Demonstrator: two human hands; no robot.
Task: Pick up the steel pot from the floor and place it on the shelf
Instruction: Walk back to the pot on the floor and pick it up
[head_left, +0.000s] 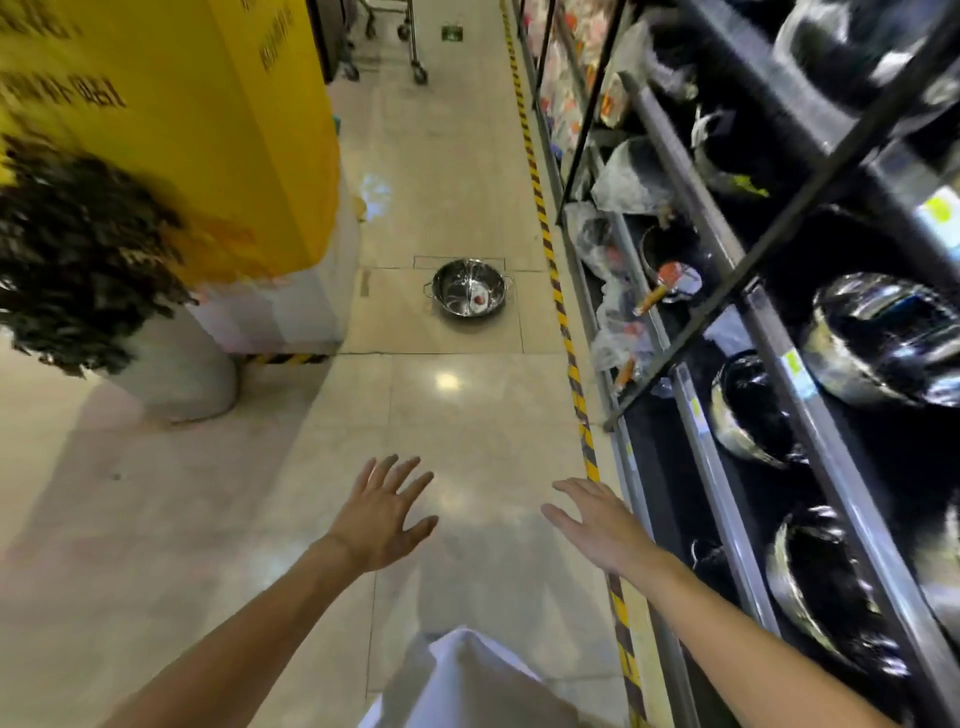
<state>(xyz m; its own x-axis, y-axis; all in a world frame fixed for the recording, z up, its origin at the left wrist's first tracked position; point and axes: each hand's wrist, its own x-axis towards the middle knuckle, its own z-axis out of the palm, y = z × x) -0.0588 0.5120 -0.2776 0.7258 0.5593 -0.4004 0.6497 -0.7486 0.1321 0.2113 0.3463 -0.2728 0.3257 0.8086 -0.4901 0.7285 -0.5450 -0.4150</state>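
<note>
A shiny steel pot (469, 287) with two side handles and a red-and-white label inside stands on the beige tile floor in the aisle, well ahead of me. My left hand (382, 514) and my right hand (597, 522) are stretched forward over the floor, palms down, fingers spread, holding nothing. Both are far short of the pot. The dark metal shelf (727, 499) runs along the right side, its tiers filled with steel and black cookware.
A yellow pillar (218, 130) with a white base stands at the left. A person with dark curly hair (78, 249) is blurred beside it. Yellow-black hazard tape (563, 332) edges the shelf. Wheeled cart legs (415, 57) stand far down the aisle.
</note>
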